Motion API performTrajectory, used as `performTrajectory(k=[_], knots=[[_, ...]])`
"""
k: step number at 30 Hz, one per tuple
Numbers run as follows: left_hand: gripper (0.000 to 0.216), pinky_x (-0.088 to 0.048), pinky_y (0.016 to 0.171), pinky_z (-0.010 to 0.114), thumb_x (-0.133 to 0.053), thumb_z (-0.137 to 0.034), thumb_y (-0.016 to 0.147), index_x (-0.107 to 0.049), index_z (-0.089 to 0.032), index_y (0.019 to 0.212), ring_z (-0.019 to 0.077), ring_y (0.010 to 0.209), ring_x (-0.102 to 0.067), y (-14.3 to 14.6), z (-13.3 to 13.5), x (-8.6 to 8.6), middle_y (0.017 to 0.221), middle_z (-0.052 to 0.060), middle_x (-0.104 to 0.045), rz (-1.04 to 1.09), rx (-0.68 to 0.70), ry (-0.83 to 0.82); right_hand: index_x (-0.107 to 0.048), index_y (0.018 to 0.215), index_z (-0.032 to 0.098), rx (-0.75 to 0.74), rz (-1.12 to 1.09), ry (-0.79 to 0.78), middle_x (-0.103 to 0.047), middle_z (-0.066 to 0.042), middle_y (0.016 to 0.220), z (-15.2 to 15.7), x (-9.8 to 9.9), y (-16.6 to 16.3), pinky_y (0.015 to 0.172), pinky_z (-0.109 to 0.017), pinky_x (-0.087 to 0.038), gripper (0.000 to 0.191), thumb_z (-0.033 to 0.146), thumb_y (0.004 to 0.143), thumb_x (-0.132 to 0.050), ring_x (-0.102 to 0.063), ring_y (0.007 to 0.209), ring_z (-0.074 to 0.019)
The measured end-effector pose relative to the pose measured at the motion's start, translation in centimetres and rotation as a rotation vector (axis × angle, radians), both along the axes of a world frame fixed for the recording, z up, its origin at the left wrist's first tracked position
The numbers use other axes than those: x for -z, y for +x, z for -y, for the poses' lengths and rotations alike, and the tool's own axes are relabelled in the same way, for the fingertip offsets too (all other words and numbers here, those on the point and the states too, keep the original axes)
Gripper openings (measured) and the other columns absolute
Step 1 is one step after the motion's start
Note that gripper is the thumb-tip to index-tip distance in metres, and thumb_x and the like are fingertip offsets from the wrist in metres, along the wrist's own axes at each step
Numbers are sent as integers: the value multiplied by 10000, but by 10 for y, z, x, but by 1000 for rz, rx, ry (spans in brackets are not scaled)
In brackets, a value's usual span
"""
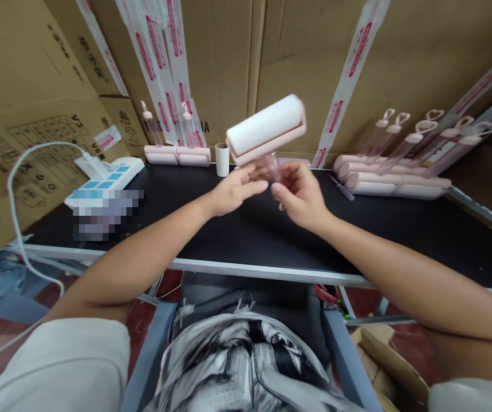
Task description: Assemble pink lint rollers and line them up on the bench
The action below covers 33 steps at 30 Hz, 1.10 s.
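Observation:
A lint roller (267, 126) with a white paper roll and a pale pink cover is raised above the black table, its head tilted up to the right. Its short clear-pink handle (274, 166) points down between my hands. My right hand (301, 197) is closed around the lower part of the handle, fingers curled. From the other side, my left hand (237, 189) holds the handle just under the head, its thumb stretched along the front; its fingers are partly hidden. Behind the hands lies a pinkish strip-like piece (300, 162), mostly covered.
Finished-looking lint rollers (398, 183) with heart-loop handles stand at the right; two more (177, 155) stand back left. A small white tube (222, 160) is upright beside them. A power strip (106, 180) with a white cable sits left. Cardboard walls (220, 63) enclose the black table (237, 240).

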<state>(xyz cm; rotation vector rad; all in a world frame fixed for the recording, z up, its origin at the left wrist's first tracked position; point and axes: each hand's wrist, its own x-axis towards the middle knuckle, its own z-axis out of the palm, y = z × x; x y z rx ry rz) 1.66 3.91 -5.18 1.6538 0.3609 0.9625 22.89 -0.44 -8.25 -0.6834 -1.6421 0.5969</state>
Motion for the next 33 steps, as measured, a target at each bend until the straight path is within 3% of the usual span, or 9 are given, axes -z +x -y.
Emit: performTrajectory(k=[2, 4, 7, 11, 14, 18, 24, 28, 33], knots=[[636, -608, 1003, 344, -868, -642, 875, -715, -168, 1270, 260, 1208, -773, 5, 3, 3, 1371, 148, -785, -3, -81, 93, -604, 1158, 300, -68, 105, -3, -711, -20, 965, -2, 4, -2, 625, -363, -606, 521, 730, 922, -781, -656, 700, -194], [643, -610, 766, 291, -789, -732, 912, -692, -146, 1159, 175, 857, -781, 5, 3, 1, 1144, 123, -816, -38, -140, 112, -662, 1107, 279, -61, 266, 69, -757, -61, 1036, -14, 5, 7, 848, -448, -657, 482, 739, 969, -708, -735, 877, -247], [592, -467, 522, 211, -760, -727, 941, -615, -163, 1053, 103, 637, -679, -3, -3, -6, 938, 50, -764, -44, -212, 79, -742, 1081, 266, 147, 492, 149, -797, -129, 1196, -48, 5, 41, 1142, -586, -549, 463, 688, 1053, -554, -740, 1184, -343], [470, -503, 538, 194, -757, -611, 993, -570, -180, 1031, 86, 630, -674, -7, -11, -9, 857, -14, -687, -49, -275, 32, -554, 1603, 113, 483, 807, -94, -388, -269, 1790, -92, 9, 93, 1323, -721, -293, 788, 543, 950, -654, -330, 1672, -495], [434, -492, 500, 192, -746, -572, 1006, -573, -174, 1005, 72, 579, -642, -6, -11, -8, 853, -16, -683, -84, -277, 24, -428, 1710, 147, 635, 913, -254, -476, -246, 1741, -104, 8, 110, 1277, -812, -261, 894, 515, 931, -664, -375, 1618, -545], [365, -477, 476, 187, -721, -508, 1030, -578, -173, 1008, 67, 547, -624, -6, -9, -9, 827, -22, -677, -72, -287, 30, -622, 1543, 171, 797, 893, -108, -712, -238, 1415, -93, -7, 109, 1204, -720, -409, 763, 602, 917, -686, -575, 1386, -515], [248, -378, 397, 188, -632, -381, 1090, -565, -186, 952, 51, 446, -523, -6, -5, -15, 757, -36, -642, -132, -370, 50, -728, 1445, 171, 506, 1143, -293, -778, -214, 1343, -72, -20, 112, 1089, -570, -583, 789, 680, 843, -758, -732, 1244, -441], [185, -366, 399, 178, -708, -278, 1051, -578, -190, 1149, 45, 396, -476, -8, 1, -20, 687, -78, -616, -261, -372, 102, -729, 1449, 201, 558, 1006, -353, -809, -176, 1312, -65, -27, 122, 1058, -601, -609, 833, 487, 681, -882, -767, 1190, -453], [180, -397, 362, 184, -635, -315, 1089, -586, -176, 1193, 82, 419, -572, -10, 7, -23, 750, -25, -688, -491, -252, 13, -677, 1413, 275, 323, 201, -286, -810, -101, 1283, -50, -41, 105, 989, -548, -645, 693, 439, 748, -785, -783, 1123, -366]])
